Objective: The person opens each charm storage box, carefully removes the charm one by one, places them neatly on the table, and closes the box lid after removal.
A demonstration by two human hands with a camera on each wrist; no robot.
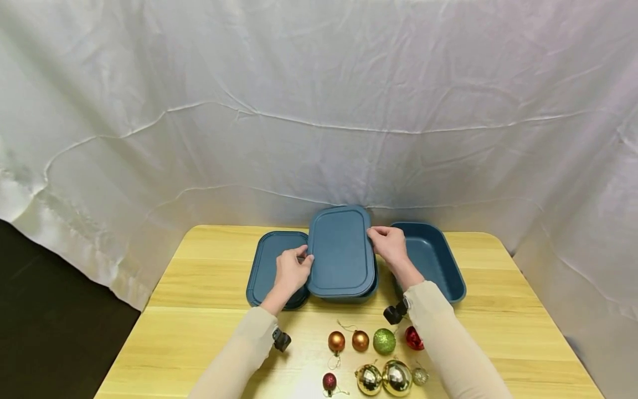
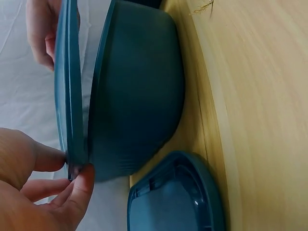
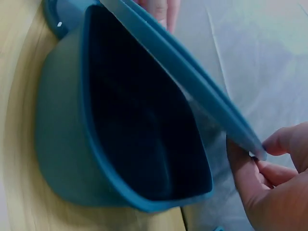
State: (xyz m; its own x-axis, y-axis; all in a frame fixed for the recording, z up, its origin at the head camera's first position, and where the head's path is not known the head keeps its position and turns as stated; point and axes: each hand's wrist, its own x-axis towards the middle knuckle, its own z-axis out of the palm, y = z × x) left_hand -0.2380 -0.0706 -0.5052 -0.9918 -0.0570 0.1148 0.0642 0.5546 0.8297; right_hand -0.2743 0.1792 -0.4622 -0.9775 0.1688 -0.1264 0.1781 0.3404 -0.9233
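A blue rectangular lid [image 1: 341, 252] is held between both hands over a deep blue container [image 3: 62, 130]. My left hand [image 1: 291, 270] pinches its left edge, thumb on one face and fingers on the other, as the left wrist view shows. At the opposite edge my right hand [image 1: 390, 247] pinches the lid between thumb and fingers. In the right wrist view the lid slants above the container's rim, with a wide gap on the near side. The part of the container's interior that shows there is dark.
Another blue lid [image 1: 279, 249] lies on the wooden table [image 1: 209, 282] at left. An uncovered blue container [image 1: 433, 260] stands at right. Christmas baubles in orange, green [image 1: 384, 341], red [image 1: 413, 338] and gold [image 1: 397, 378] lie in front. A pale curtain [image 1: 319, 160] hangs behind.
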